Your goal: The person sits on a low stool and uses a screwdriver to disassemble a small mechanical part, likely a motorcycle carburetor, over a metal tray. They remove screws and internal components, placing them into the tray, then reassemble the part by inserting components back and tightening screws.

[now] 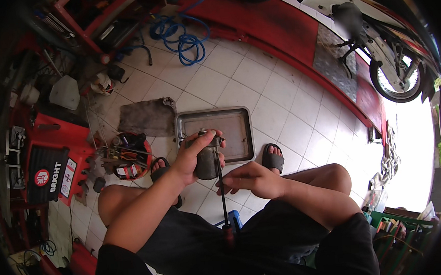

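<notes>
My left hand is wrapped round a dark metal cylindrical motor, held over the near edge of a shallow metal tray. A long screwdriver runs from the motor back toward my lap, its shaft black and its red handle close to my body. The tip meets the motor's side near my left fingers; the exact contact is too small to tell. My right hand is beside the shaft, fingers stretched out and apart, the fingertips at or against it. I cannot tell how firmly they touch.
A grey cloth lies left of the tray, above a red tub of hand tools. Red equipment stands on the left. A blue coiled hose lies ahead. At the upper right, a motorcycle stands by a red lift platform.
</notes>
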Action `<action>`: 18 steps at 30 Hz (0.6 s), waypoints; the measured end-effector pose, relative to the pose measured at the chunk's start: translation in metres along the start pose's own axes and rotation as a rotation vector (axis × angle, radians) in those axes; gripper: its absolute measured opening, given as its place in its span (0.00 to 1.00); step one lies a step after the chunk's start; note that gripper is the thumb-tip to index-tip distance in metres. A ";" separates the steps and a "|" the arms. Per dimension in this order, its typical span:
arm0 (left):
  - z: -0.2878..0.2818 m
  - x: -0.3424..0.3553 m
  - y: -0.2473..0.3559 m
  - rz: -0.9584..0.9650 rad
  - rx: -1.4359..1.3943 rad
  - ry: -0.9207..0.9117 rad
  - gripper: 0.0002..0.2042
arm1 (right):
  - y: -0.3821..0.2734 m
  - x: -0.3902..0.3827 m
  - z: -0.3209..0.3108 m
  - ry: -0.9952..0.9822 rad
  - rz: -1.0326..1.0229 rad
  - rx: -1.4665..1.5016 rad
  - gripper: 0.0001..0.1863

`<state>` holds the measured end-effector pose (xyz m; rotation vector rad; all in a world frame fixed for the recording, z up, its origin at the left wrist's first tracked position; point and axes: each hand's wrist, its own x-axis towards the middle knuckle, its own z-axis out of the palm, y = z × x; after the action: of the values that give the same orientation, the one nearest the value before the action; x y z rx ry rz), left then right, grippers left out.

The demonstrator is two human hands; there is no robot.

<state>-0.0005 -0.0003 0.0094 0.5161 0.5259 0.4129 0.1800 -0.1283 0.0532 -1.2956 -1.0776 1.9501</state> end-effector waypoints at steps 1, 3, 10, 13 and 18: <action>0.001 0.001 0.000 0.000 0.001 -0.006 0.17 | 0.003 -0.001 0.004 -0.101 -0.012 0.091 0.19; 0.003 0.001 0.001 0.003 0.010 -0.010 0.17 | 0.008 0.000 0.009 -0.181 0.040 0.232 0.17; 0.001 -0.001 0.000 0.006 0.011 -0.014 0.17 | 0.017 0.005 0.017 -0.024 0.008 0.125 0.09; 0.000 -0.001 -0.001 0.005 0.009 -0.011 0.17 | 0.017 0.006 0.019 0.012 0.022 0.104 0.09; 0.001 -0.001 -0.001 0.010 -0.007 0.002 0.17 | 0.029 0.011 0.021 -0.021 -0.083 0.125 0.09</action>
<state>-0.0003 -0.0013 0.0099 0.5120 0.5234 0.4246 0.1563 -0.1414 0.0275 -1.1474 -0.9868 1.9403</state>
